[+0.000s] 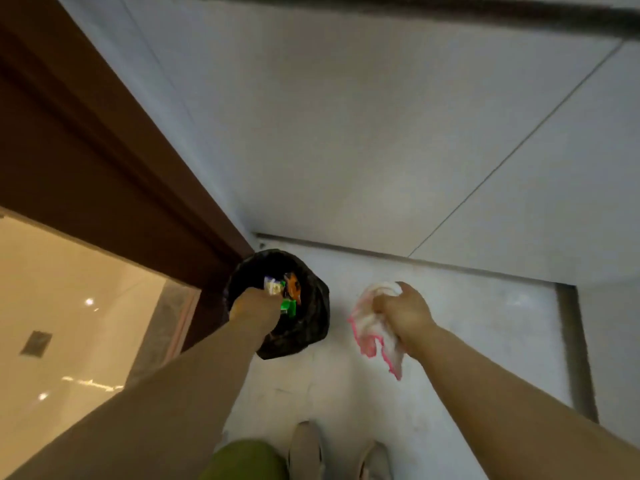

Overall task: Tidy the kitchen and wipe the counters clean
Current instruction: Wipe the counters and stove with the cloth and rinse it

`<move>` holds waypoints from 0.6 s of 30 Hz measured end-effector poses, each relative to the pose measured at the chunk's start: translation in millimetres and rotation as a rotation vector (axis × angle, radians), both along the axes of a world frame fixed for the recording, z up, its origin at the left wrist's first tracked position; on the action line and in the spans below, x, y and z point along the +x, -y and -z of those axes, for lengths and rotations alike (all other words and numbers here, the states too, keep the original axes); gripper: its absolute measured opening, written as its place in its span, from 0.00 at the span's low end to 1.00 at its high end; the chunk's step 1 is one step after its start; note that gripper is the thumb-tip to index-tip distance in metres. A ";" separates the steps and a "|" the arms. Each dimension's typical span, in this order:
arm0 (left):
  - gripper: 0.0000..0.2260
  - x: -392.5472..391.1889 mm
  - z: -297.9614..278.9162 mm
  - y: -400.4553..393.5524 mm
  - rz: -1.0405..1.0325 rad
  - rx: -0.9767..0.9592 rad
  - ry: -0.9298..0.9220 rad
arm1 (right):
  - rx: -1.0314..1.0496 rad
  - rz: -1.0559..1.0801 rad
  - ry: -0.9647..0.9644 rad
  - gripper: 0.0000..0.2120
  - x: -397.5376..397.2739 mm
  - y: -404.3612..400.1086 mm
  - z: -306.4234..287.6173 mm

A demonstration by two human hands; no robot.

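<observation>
Wrappers [282,296] sit at the left hand [254,306], fingers hidden, over the bin [311,327] for dumping; right hand [403,313] grips a bunched cloth [372,327], kept for wiping.

pale floor [450,341] — black-lined bin [311,327] in the corner.

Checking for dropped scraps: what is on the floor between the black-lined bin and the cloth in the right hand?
Nothing: in the head view, only bare pale floor separates the black-lined bin from the bunched white, pink-edged cloth.
</observation>
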State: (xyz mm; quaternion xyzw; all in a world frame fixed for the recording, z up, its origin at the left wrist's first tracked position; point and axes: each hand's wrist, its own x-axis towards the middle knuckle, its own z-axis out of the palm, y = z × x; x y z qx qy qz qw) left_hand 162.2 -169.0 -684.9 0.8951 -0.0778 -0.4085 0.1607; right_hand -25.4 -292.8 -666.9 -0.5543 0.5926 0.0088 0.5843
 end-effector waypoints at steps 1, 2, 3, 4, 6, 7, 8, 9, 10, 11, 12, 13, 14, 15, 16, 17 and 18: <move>0.16 11.3 38.3 -9.0 -0.019 0.082 0.025 | 0.035 -0.037 -0.016 0.09 5.4 -3.2 35.2; 0.18 21.6 67.5 -15.8 -0.068 0.139 0.034 | 0.059 -0.053 -0.034 0.09 11.1 -4.8 61.8; 0.21 29.1 93.6 -22.0 -0.111 0.200 0.041 | 0.075 -0.068 -0.054 0.10 17.2 -6.0 88.6; 0.24 35.8 115.1 -27.7 -0.147 0.256 0.044 | 0.079 -0.090 -0.074 0.10 23.4 -8.7 113.2; 0.27 50.8 159.5 -35.3 -0.173 0.346 0.059 | 0.092 -0.184 -0.101 0.10 42.5 -11.7 162.4; 0.28 57.5 176.3 -37.1 -0.179 0.363 0.061 | 0.094 -0.236 -0.118 0.10 52.9 -12.1 180.4; 0.29 62.7 187.8 -38.4 -0.193 0.373 0.056 | 0.096 -0.290 -0.133 0.11 63.2 -12.0 193.3; 0.29 68.0 200.7 -40.5 -0.201 0.384 0.054 | 0.099 -0.320 -0.131 0.12 72.8 -12.8 203.1; 0.29 72.8 215.7 -43.9 -0.202 0.389 0.050 | 0.105 -0.340 -0.130 0.13 82.4 -14.2 214.5; 0.28 76.0 224.6 -46.1 -0.206 0.383 0.046 | 0.111 -0.350 -0.133 0.14 89.5 -14.3 223.3; 0.27 78.6 231.4 -48.4 -0.223 0.361 0.036 | 0.120 -0.357 -0.139 0.15 94.7 -13.6 230.2; 0.25 79.8 236.4 -51.1 -0.250 0.334 0.030 | 0.144 -0.354 -0.145 0.16 98.1 -13.5 235.2; 0.25 80.4 240.9 -53.7 -0.284 0.305 0.033 | 0.173 -0.338 -0.145 0.16 99.8 -13.6 238.9; 0.25 80.1 243.2 -55.3 -0.311 0.276 0.041 | 0.198 -0.317 -0.140 0.14 100.9 -12.5 239.9; 0.25 78.1 242.3 -55.3 -0.328 0.246 0.045 | 0.212 -0.301 -0.137 0.11 100.0 -11.1 239.8; 0.26 74.6 238.5 -54.2 -0.328 0.216 0.045 | 0.212 -0.284 -0.132 0.09 98.8 -9.6 236.4; 0.25 71.5 233.5 -52.8 -0.324 0.184 0.039 | 0.211 -0.264 -0.124 0.09 96.6 -7.7 232.8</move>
